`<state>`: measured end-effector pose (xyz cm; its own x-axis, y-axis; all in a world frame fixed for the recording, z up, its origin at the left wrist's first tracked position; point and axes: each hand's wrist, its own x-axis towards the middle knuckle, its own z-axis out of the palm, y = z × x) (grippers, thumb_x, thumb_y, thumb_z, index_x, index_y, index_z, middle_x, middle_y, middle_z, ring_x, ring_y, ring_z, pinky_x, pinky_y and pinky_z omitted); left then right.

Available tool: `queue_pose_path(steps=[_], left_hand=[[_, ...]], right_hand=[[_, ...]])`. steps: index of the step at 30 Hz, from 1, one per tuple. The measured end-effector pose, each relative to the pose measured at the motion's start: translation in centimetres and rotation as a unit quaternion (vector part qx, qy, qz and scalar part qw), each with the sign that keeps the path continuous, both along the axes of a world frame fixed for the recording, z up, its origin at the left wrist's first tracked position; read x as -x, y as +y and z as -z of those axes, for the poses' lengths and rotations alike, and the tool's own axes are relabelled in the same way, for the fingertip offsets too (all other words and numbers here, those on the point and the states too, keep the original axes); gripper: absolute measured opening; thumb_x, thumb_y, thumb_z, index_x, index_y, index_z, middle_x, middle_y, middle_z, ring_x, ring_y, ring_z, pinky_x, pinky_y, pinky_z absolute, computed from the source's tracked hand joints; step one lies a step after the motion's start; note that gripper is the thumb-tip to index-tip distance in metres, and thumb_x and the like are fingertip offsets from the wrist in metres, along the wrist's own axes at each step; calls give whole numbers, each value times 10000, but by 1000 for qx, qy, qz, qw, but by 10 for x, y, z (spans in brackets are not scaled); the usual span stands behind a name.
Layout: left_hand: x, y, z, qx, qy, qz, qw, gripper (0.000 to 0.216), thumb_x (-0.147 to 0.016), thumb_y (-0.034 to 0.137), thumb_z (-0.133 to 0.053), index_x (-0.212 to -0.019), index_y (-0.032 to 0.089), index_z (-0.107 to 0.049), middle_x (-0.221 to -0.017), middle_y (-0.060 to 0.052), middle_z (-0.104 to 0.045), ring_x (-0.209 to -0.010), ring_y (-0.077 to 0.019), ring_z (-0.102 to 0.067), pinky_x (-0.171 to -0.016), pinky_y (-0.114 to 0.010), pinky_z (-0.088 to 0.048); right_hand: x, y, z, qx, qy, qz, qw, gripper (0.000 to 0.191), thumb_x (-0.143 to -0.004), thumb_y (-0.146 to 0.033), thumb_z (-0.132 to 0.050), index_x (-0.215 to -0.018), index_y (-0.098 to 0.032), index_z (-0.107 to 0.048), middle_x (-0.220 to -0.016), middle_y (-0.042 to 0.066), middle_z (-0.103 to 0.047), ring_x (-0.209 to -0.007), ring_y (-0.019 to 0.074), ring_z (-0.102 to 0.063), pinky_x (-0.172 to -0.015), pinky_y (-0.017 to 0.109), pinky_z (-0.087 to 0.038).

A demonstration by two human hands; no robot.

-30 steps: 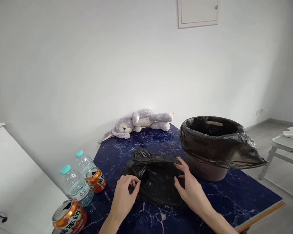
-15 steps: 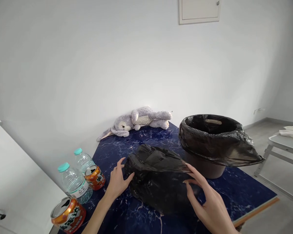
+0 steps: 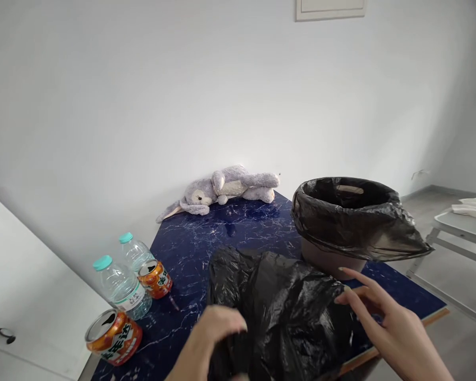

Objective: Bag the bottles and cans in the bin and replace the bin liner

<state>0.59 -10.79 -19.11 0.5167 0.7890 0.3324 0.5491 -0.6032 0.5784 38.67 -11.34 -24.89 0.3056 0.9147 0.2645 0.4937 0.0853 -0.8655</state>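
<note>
A crumpled black plastic bag [image 3: 281, 312] is lifted off the blue marbled table [image 3: 230, 227], close to me. My left hand [image 3: 214, 338] is closed on the bag's left side, fingers curled into the plastic. My right hand [image 3: 388, 323] is at the bag's right edge with fingers stretched out, fingertips touching the plastic. Just beyond the bag stands a brown bin lined with a black bag [image 3: 353, 222].
Two water bottles with teal caps [image 3: 121, 286] and two orange cans [image 3: 113, 336] stand at the table's left edge. A grey plush rabbit [image 3: 222, 188] lies at the far edge by the wall. A white cabinet [image 3: 19, 296] is at left, a white table [image 3: 460, 222] at right.
The bag has been raised from the table and pulled toward me, spreading wider. My left hand closed on its left side; my right hand moved right and down along its edge.
</note>
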Motion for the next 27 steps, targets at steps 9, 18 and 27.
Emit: queue_pose_path(steps=[9,18,27], left_hand=[[-9,121,-2,19,199,-35,979,706,-946,659,-615,-1569,341,-516,-1691,-47,-430,-1606,-369,-283,-1274,-588,-299],[43,128,56,-4,205,-211,956,696,-968,683,-500,-1505,252,-605,-1645,-109,-495,-1577,-387,-345,-1289,-591,-232],[21,127,54,-76,229,-304,922,667,-1041,620,-357,-1410,167,-680,-1469,-209,-637,-1435,-464,-483,-1178,-672,-330]], right_hand=[[100,26,-45,3,-209,-239,948,561,-1022,-614,-513,-1495,-330,-614,-1614,44,-518,-1512,380,-449,-1231,608,-392],[82,37,-9,85,-270,-274,919,660,-1013,-557,-586,-1617,-330,-448,-1718,2,-296,-1617,382,-168,-1300,644,-200],[139,12,-36,-49,-260,-431,863,689,-964,-444,-715,-1596,-301,-480,-1634,83,-496,-1528,397,-414,-1256,629,-351]])
